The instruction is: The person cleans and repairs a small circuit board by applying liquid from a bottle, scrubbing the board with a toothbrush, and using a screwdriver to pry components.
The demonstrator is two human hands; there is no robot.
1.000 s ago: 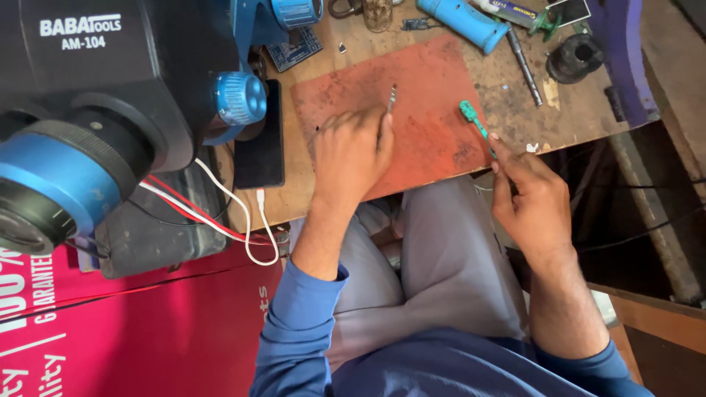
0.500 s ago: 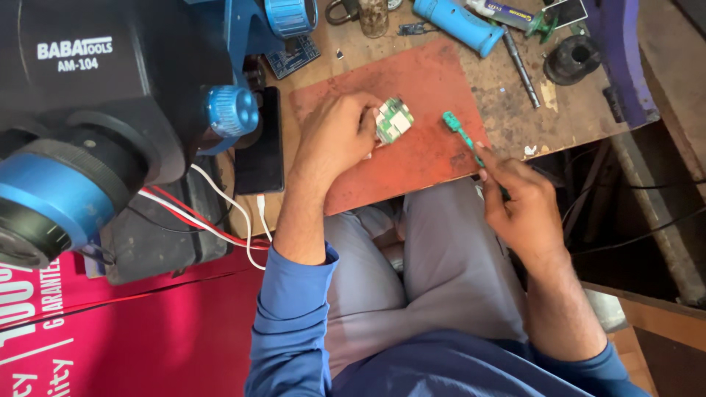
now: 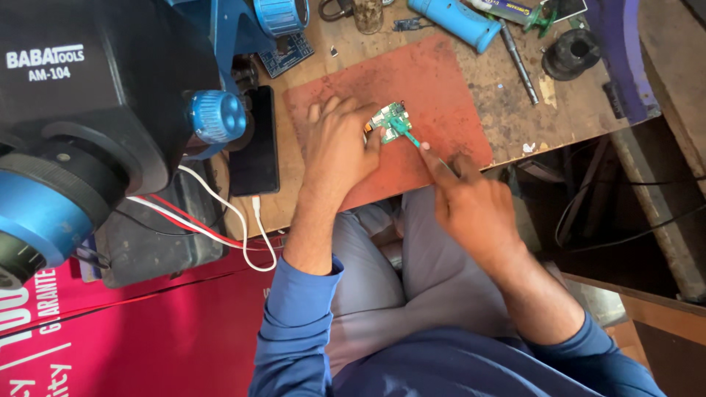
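overall, the black microscope head (image 3: 88,95) with its blue lens ring fills the upper left and is cut off by the frame edges, hiding that part of the wooden bench (image 3: 573,110); the far tools along the top edge, among them a blue-handled tool (image 3: 456,18) and a dark round part (image 3: 572,53), are cropped too. a black phone (image 3: 254,143) lies flat beside the reddish-brown work mat (image 3: 434,81), with white and red cables (image 3: 213,213) trailing off below it. the left hand (image 3: 338,151) rests palm down on the mat, fingers curled, its fingertips pinning the near edge of a small green circuit board (image 3: 391,120); how much of the board lies under the fingers cannot be told. the right hand (image 3: 471,209) is closed around a slim green-handled tool (image 3: 409,137), forefinger stretched along it; its grip end is hidden in the hand and the hand is slightly blurred. against half a second ago, the board has come down from being held up at the fingertips to lie on the mat's middle, and the right hand has moved in from the mat's right edge so the tool tip now meets the board. the tool's long axis runs diagonally, tip pointing up-left toward the board, handle down-right toward the person.
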